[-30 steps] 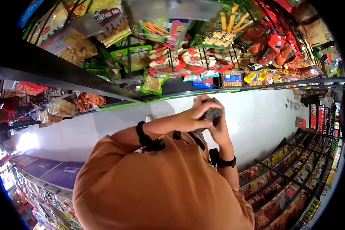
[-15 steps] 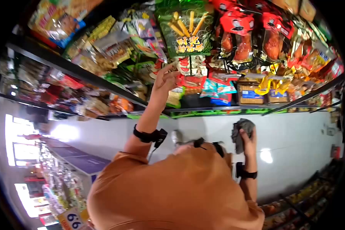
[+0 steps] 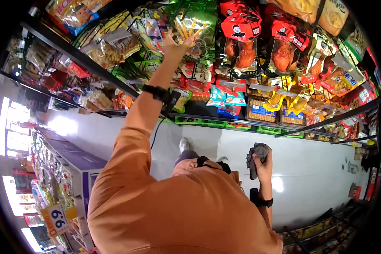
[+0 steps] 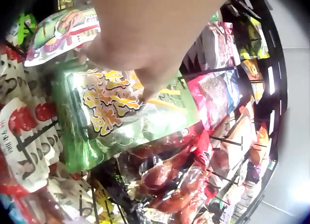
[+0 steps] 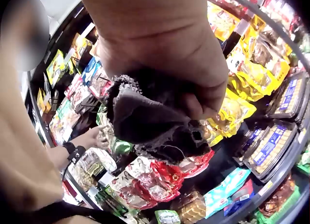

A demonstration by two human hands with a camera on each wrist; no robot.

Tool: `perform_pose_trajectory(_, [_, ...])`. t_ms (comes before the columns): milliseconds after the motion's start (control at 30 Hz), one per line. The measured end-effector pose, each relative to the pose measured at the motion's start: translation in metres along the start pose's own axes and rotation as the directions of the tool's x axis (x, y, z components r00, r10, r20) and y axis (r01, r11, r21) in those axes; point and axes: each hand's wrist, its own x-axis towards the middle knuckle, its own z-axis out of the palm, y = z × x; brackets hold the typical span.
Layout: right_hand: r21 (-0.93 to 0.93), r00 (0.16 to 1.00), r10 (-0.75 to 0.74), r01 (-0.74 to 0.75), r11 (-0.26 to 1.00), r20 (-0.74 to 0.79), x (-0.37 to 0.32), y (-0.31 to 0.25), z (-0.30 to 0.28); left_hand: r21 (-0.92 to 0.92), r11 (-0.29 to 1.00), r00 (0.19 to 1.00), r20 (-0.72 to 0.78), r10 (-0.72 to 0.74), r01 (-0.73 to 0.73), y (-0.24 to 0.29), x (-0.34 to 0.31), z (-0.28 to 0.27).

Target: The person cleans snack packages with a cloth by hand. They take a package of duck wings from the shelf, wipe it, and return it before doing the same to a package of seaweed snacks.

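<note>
My left hand reaches up to the shelf with its fingers spread over a green bag that has yellow sticks printed on it. In the left wrist view, the fingertips lie right at the face of that green bag, and a white-and-green packet is close beside them. Lower down and to the right, my right hand grips a crumpled dark grey cloth out over the floor. The right wrist view shows the fingers curled into the cloth, which has frayed edges.
Red-topped packs of drumsticks hang right of the green bag. Beneath are blue packets and clear biscuit boxes. A black shelf rail slants along the left. Behind on the left stands a purple-sided display.
The hands were together at the grey cloth a second ago. They have since parted: the left rose to the green bag, while the right kept the cloth and moved right and lower.
</note>
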Motion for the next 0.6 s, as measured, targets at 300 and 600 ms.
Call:
perform_pose_trajectory(300, [-0.053,0.996,-0.025,0.021,0.998,-0.086,-0.006,0.003,0.026,-0.148,0.959,0.97,-0.076,0.233,-0.242,-0.066,0.023,0.015])
perform_pose_trajectory(600, [-0.115,0.993,-0.006,-0.007,0.993,-0.116,0.023,-0.014,0.111,-0.084,0.981,0.984,0.022,0.176,-0.174,-0.006,-0.009,-0.046])
